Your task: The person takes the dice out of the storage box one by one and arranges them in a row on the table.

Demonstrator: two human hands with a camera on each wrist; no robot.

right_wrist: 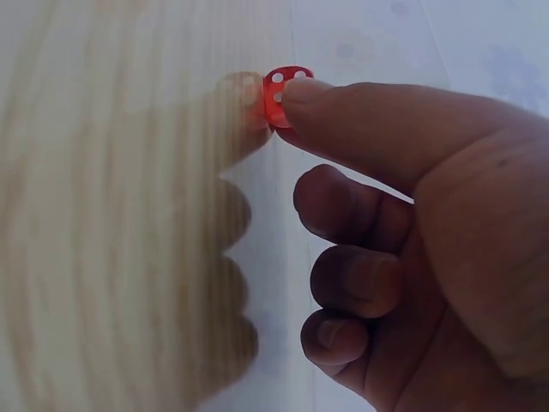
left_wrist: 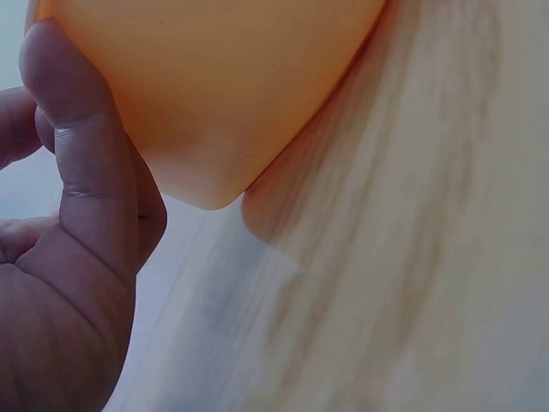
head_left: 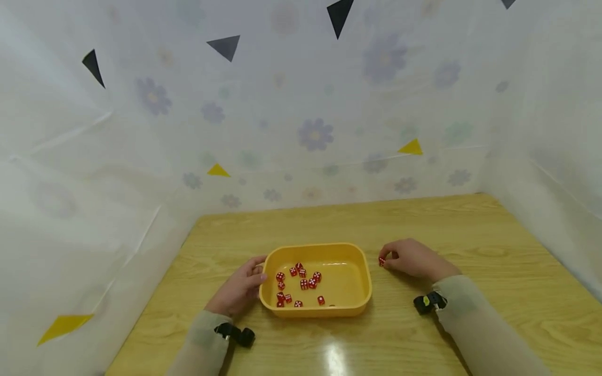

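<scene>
A shallow yellow tray with rounded corners sits on the wooden table, and about a dozen small red dice with white pips lie loose inside it, gathered toward its left half. The left hand rests against the tray's left wall, thumb laid along the outside of the rim and the fingers relaxed, gripping nothing. Just to the right of the tray, apart from its rim, the right hand pinches a single red die between thumb and fingertip, low over the table; the other fingers are curled under. That die is translucent red with white pips.
</scene>
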